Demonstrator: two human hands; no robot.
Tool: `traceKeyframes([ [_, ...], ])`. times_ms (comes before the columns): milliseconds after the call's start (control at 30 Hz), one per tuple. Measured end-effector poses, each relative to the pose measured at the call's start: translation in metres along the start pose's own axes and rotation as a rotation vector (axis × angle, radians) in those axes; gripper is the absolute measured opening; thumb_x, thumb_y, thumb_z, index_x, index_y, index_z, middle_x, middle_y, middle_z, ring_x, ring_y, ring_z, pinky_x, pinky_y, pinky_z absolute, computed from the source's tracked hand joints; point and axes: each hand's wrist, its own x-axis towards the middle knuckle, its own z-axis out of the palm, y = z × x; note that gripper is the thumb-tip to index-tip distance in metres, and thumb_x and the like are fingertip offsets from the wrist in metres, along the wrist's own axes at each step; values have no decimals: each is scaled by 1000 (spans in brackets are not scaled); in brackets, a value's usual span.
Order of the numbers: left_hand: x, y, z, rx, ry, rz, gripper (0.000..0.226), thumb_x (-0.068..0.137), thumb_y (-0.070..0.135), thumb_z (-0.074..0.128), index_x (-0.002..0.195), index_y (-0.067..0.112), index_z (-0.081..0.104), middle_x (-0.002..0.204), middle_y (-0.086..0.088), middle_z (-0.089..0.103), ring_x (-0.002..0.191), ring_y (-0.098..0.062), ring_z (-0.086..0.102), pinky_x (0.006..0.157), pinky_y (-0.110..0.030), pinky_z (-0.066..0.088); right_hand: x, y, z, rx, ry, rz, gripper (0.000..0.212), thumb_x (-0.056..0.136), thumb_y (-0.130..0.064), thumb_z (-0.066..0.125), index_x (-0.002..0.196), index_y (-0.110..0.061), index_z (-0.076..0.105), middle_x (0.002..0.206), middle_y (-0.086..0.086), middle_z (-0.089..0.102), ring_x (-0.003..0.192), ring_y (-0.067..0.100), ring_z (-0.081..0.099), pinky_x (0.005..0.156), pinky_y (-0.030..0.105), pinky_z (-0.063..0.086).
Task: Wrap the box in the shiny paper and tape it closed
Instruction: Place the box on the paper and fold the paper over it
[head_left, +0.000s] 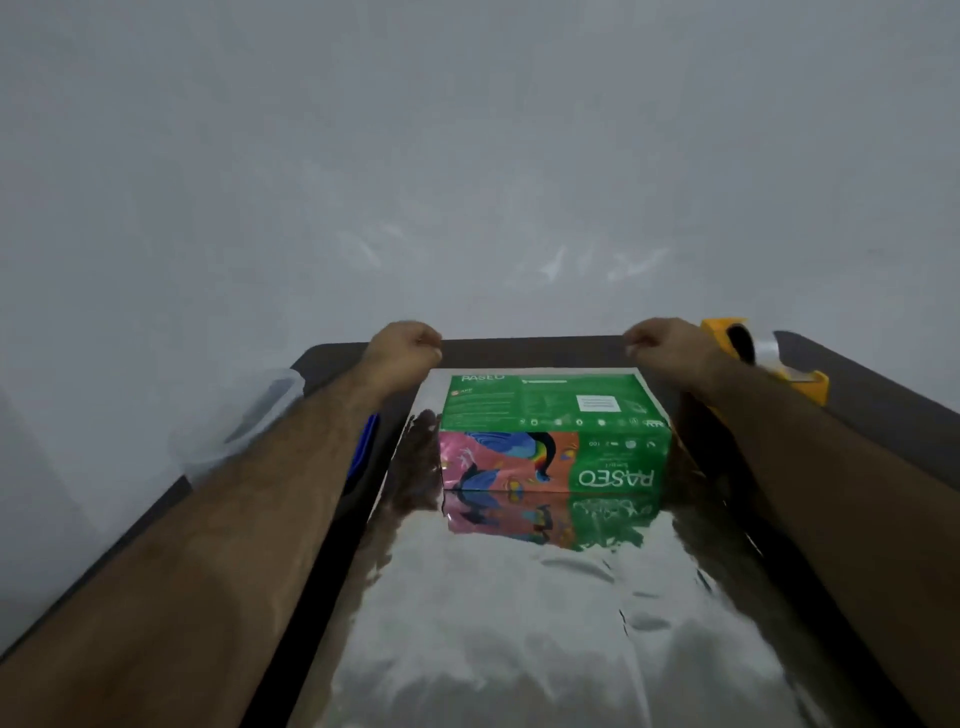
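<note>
Silver mirror-like wrapping paper (545, 613) runs lengthwise from me under the green printed tissue box (550, 431) at frame centre, and I see my left hand (408, 345) and right hand (662, 345), fingers curled, apparently pinching its far edge just beyond the box.

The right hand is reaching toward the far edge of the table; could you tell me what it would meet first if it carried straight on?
Probably the pale wall behind the table; nothing else shows ahead of the right hand. The yellow tape dispenser sits off to its right, though depth is unclear.
</note>
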Motion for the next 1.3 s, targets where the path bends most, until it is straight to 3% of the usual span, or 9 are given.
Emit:
traceKeyframes([
  [200,13,-35,19,186,5,-22,45,101,31,68,142,12,66,141,-7,69,131,-25,64,114,-33,47,13,19,21,-361,-213,-42,50,106,-31,60,152,-13,53,153,14,57,137,35,56,110,39,48],
  [300,14,-39,19,277,-32,-14,47,102,28,67,144,8,62,140,-10,69,130,-29,64,112,-35,48,9,18,25,-405,-262,-70,51,104,-41,63,146,-14,55,148,14,61,130,37,60,106,43,51],
  [467,16,-41,26,268,25,37,52,90,8,74,141,10,65,117,-4,74,110,-23,68,99,-27,50,1,22,24,-189,-123,-100,60,95,-31,78,148,-12,59,134,13,70,121,32,66,97,31,51],
  [600,13,-37,24,85,112,37,56,79,-9,71,129,14,72,93,2,75,82,-20,71,77,-33,62,-3,25,22,205,8,2,57,84,2,80,137,-11,64,113,5,71,89,20,68,67,20,54],
  [733,-2,-23,12,-427,125,-73,62,72,-25,76,122,10,70,106,-9,72,86,-29,72,52,-32,60,-9,10,11,570,105,96,80,74,26,72,143,-13,58,136,13,59,114,27,65,60,27,59],
  [900,-19,-13,-12,-604,64,-128,83,68,-27,79,140,9,60,114,-12,65,100,-31,69,78,-38,64,-27,3,-10,701,105,73,97,71,29,73,153,-15,45,142,15,56,112,29,66,71,37,62],
  [1033,-43,-15,-27,-640,-12,-50,90,71,-27,79,147,15,52,101,-13,75,91,-27,76,79,-39,62,-47,3,-30,674,31,20,110,71,31,73,158,-24,36,141,12,56,101,29,71,81,49,63],
  [1167,-69,-17,-34,-600,-31,46,81,79,-18,81,146,18,52,89,-8,77,91,-22,77,84,-32,60,-71,2,-40,632,-49,-55,102,81,36,58,161,-20,30,135,18,57,73,19,71,63,30,61],
  [1300,-87,-26,-32,-529,-5,126,52,83,-21,75,123,12,71,77,5,76,84,-16,71,85,-28,59,-90,6,-40,604,-27,-66,90,80,42,41,156,-7,35,110,16,63,72,19,78,60,26,61],
])
